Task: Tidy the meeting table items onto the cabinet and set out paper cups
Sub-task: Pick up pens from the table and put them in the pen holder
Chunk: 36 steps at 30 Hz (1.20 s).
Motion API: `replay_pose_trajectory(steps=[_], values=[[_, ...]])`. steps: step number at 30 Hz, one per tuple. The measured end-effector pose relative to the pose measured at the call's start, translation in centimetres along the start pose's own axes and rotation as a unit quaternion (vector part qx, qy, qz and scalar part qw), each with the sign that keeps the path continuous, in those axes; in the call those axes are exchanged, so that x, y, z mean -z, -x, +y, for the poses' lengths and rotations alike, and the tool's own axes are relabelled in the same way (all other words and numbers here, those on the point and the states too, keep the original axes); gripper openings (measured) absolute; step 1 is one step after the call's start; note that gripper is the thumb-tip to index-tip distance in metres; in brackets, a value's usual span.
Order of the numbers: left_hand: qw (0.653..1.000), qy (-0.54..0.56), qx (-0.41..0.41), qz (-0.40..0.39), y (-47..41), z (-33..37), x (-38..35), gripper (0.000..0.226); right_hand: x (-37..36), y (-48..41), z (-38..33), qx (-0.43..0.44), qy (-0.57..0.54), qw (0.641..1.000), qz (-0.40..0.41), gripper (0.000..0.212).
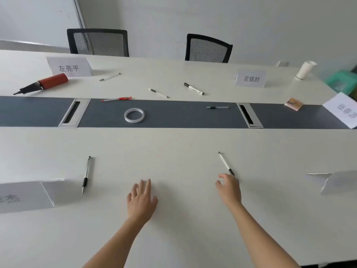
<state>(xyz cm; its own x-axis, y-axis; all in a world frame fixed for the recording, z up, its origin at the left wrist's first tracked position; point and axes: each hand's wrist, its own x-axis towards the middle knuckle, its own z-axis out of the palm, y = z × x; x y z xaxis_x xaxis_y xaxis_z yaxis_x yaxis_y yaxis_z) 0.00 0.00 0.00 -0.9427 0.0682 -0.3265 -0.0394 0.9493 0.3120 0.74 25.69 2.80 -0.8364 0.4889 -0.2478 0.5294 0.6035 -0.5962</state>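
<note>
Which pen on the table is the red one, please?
The pen lying along the far edge of the dark strip, beyond the tape ring; the others are clear or white with black.

Tape ring (134,115) between two cable slots (71,115) (247,117)

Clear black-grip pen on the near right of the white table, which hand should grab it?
Right. The right hand sits at the lower end of the clear black-grip pen, while the left hand is spread open over the white table, farther away.
</note>
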Motion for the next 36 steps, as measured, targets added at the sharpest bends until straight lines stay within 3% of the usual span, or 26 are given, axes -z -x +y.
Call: replay_pose_trajectory(steps=[3,7,11,14,18,25,28,32,36], values=[[0.999,-0.023,0.026,0.005,0.0,0.4,-0.9,0.060,1.1,-2.5,-0.1,-0.001,0.072,0.997,0.009,0.038],[0.998,-0.009,0.031,0.045,0.1,0.0,-2.3,0.091,1.2,-5.4,0.3,-0.013,0.133,0.990,-0.034,0.046],[0.997,0.006,0.037,0.071,0.0,-0.4,-2.9,0.081,0.8,-7.3,0.8,-0.009,0.208,0.978,-0.029,0.041],[0.998,-0.003,0.052,0.039,0.2,-0.2,-2.7,0.060,0.4,-8.1,1.5,0.013,0.264,0.964,-0.002,0.030],[0.993,-0.023,0.052,0.102,-0.1,-0.3,-3.4,0.052,-0.3,-9.1,2.2,0.049,0.237,0.970,0.009,0.025],[0.987,0.057,0.085,0.121,-1.7,1.0,-0.7,0.047,-1.5,-9.3,0.0,0.108,0.236,0.961,-0.099,0.018],[0.977,0.096,0.112,0.154,-3.3,-0.3,1.5,0.026,-2.0,-8.5,-0.3,0.094,0.229,0.965,-0.089,0.020],[0.956,0.104,0.168,0.217,-6.7,-3.5,5.7,0.040,-2.1,-8.2,-0.3,0.075,0.205,0.973,-0.078,0.027],[0.949,0.086,0.254,0.166,-9.9,-6.3,8.6,0.045,-2.0,-8.1,-0.6,0.056,0.193,0.976,-0.082,0.029]])
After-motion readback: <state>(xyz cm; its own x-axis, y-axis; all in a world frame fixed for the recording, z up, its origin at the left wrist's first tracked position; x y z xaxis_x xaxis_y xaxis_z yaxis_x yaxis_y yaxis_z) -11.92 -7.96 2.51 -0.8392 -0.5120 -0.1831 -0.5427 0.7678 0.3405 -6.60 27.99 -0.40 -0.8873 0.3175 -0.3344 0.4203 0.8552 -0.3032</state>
